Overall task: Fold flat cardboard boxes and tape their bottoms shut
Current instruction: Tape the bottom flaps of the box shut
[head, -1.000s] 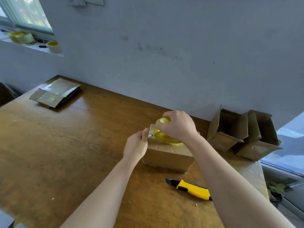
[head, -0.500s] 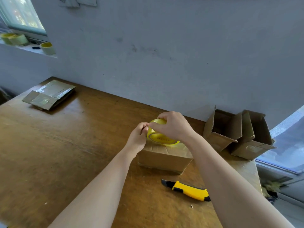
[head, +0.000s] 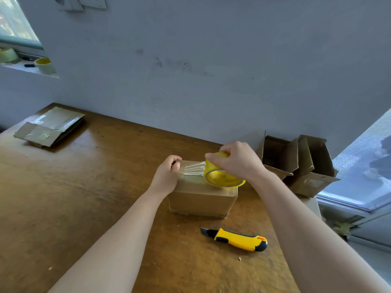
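Centre of the head view: folded cardboard box sits flap-side up on the wooden surface, just right of frame middle. Left hand at the box's left top edge, grip closed, thumb and fingers pinching the free end of the clear tape strip down at that edge. Right hand is curled shut around the yellow tape roll, which rests tilted on the box top toward its right side. Strip runs taut between the two hands, wrinkled, partly off the cardboard. Step in hand, as I read it: laying tape across the bottom seam, roughly half the box width covered. Next move calls for drawing the roll past the right edge and down the side, keeping tension, then smoothing the strip flat. The yellow utility knife lies lower centre-right of frame, near the box, for the cut. Risk: the wrinkles get sealed in if not pressed out. Right of frame, two open boxes stand against the wall. Upper left of the surface: stack of flat boxes waiting. Spare tape rolls on the window sill, far upper left.
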Motion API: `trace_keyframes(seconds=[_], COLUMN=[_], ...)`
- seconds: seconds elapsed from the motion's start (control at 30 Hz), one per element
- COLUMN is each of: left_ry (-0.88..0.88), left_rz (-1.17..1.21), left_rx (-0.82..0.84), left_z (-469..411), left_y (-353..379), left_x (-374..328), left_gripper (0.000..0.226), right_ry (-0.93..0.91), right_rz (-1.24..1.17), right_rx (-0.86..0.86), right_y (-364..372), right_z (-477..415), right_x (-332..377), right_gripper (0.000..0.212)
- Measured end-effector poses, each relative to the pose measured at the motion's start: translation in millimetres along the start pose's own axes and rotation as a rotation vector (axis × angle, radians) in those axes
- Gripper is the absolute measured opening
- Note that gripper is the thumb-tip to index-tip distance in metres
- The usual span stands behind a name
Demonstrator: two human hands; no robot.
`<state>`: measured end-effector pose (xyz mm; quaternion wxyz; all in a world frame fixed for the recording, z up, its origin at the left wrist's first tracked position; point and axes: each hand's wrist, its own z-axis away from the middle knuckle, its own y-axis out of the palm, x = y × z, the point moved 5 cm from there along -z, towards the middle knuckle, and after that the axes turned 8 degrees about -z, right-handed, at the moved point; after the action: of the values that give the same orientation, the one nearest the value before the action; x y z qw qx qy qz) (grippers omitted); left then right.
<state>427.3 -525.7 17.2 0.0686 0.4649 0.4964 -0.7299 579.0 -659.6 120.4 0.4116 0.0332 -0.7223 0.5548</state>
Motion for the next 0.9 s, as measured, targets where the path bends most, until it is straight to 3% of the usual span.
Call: trace_keyframes(seconds=[0.23, 0.4, 0.5, 0.6, 0.67, 0.77, 0.9], left_ry=[0.017, 0.028, 0.020, 0.031, 0.044, 0.064, 0.059], left_rz=[-0.009, 0.000, -0.008, -0.019, -0.014, -0.019, -0.020], left_rx=[0.001, 0.000, -0.010, -0.015, -0.017, -0.017, -0.009], left_z=[1.9, 3.1, 2.5, 2.0, 1.9, 2.3, 1.4], left_y=[-2.5, -3.0, -4.2, -3.6, -3.1, -3.9, -3.3], left_x=[-4.4, -5.3, -3.5, -3.1, -3.6, -3.7, -2.8], left_gripper=[0.030, 0.031, 0.031, 0.030, 0.030, 0.029, 0.029], right_ry=[0.025, 0.079, 0.118, 0.213, 0.189, 0.123, 0.118], right_rz=[0.133, 0.182, -0.088, -0.420, -0.338, -0.009, 0.274], right_rx=[-0.005, 0.115, 0.205, 0.159, 0.056, -0.087, -0.091], right_y=[-18.6, -20.7, -27.9, -23.3, -23.0, -35.9, -35.3], right_z=[3.1, -3.5, -0.1, 12.5, 11.0, 7.1, 10.7], right_x=[-4.8, -6.7, -18.1, -35.4, -41.5, -41.6, -47.0], right_gripper=[0.045, 0.048, 0.052, 0.050, 0.051, 0.054, 0.054])
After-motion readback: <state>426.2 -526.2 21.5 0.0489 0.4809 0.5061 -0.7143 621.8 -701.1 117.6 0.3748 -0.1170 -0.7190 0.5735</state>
